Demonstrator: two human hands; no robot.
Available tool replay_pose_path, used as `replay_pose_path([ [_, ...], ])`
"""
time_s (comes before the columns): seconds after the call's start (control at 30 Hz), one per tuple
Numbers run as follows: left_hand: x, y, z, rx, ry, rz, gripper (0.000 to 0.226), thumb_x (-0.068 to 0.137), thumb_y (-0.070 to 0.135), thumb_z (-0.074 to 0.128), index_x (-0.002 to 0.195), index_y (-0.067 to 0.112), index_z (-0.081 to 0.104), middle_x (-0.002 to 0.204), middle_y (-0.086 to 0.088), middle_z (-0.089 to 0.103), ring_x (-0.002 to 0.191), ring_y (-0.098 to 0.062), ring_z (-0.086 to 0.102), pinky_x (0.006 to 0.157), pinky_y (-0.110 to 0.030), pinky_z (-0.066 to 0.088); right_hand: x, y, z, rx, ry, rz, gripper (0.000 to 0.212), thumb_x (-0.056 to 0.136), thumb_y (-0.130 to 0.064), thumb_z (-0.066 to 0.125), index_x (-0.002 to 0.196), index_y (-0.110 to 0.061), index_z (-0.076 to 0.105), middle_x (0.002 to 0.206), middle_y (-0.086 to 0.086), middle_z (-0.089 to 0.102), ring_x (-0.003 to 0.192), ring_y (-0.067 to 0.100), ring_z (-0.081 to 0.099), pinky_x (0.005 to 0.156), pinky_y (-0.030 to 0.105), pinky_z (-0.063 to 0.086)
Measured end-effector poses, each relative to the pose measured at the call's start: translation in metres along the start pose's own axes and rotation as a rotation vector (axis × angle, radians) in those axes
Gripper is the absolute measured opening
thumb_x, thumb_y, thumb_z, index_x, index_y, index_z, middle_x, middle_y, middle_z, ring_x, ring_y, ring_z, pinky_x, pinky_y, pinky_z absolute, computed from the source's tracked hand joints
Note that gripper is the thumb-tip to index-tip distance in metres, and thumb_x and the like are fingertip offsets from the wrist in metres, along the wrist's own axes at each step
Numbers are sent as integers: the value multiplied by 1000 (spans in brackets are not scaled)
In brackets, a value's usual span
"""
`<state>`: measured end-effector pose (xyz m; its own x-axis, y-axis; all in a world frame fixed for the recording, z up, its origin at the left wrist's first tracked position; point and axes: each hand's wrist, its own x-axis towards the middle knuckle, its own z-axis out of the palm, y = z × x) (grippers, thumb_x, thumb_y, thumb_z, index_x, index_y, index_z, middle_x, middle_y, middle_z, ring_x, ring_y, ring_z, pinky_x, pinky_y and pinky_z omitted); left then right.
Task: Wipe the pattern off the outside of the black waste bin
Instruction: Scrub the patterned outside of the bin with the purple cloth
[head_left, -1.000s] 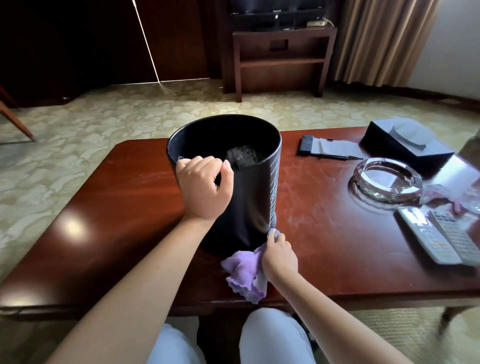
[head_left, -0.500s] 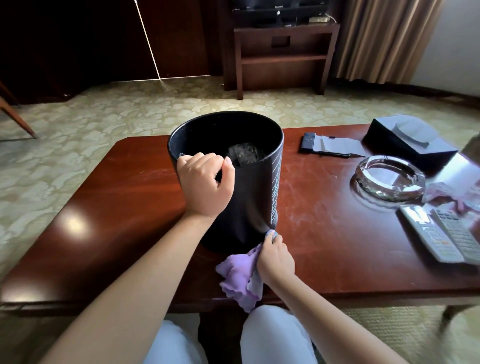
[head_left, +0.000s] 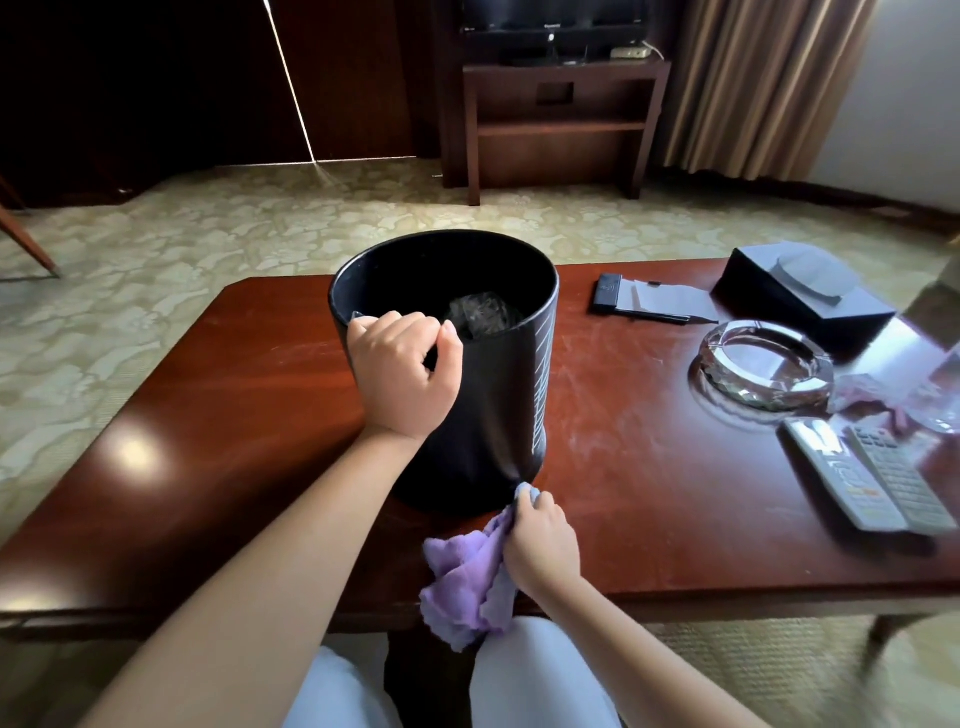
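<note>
Red-brown table (head_left: 218, 415); black bin (head_left: 498, 395), glass ashtray (head_left: 763, 366), two remotes (head_left: 878, 480), perhaps tissue box (head_left: 800, 296)

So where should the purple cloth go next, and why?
Probably up the bin's right side. The right hand holds the purple cloth against the very bottom of the black waste bin, and the white lines still run above it. The left hand grips the rim, keeping the bin steady.
</note>
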<state>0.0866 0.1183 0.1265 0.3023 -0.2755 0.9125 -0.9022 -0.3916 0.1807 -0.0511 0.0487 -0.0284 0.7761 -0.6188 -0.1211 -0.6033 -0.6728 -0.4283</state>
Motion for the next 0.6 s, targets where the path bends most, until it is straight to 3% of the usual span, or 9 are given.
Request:
replay_pose_path([
  [0.43, 2, -1, -2, -14, -26, -28, 37, 83, 21, 46, 53, 22, 25, 50, 10, 23, 46, -18, 33, 61, -31, 21, 32, 12, -12, 126, -35, 97, 23, 93, -18, 37, 113, -10, 44, 114, 12, 46, 109, 31, 49, 85, 35, 39],
  [0.6, 3, -3, -3, -17, -47, -22, 37, 83, 21, 45, 51, 21, 27, 48, 9, 24, 45, -19, 33, 60, -32, 22, 28, 9, -11, 351, 16, 170, 21, 93, -19, 37, 106, -10, 51, 105, 14, 50, 103, 32, 51, 83, 35, 38],
])
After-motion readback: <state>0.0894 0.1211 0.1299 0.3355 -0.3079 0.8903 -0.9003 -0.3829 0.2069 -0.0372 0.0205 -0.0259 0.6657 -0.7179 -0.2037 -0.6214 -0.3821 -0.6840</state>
